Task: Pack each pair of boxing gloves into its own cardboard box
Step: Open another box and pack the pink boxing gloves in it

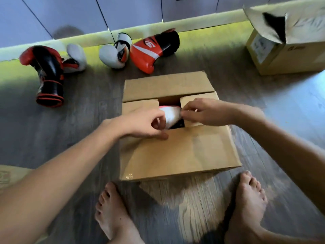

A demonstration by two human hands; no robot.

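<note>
A cardboard box [181, 152] stands on the floor in front of me, its flaps mostly folded in. A white and pink glove [173, 115] shows through the gap left in the top. My left hand [146, 123] pinches the edge of the near flap beside that gap. My right hand [204, 111] grips the edge of the right flap. Beyond the box lie a red and black glove [154, 48], a white glove [114, 53], another white glove [76, 58] and a second red and black glove [48, 73] at the far left.
A second cardboard box [288, 55] with open flaps stands at the back right. Another piece of cardboard [10, 175] shows at the left edge. My bare feet [112, 210] rest on the wooden floor just below the box. Cabinet doors [123, 13] run along the back.
</note>
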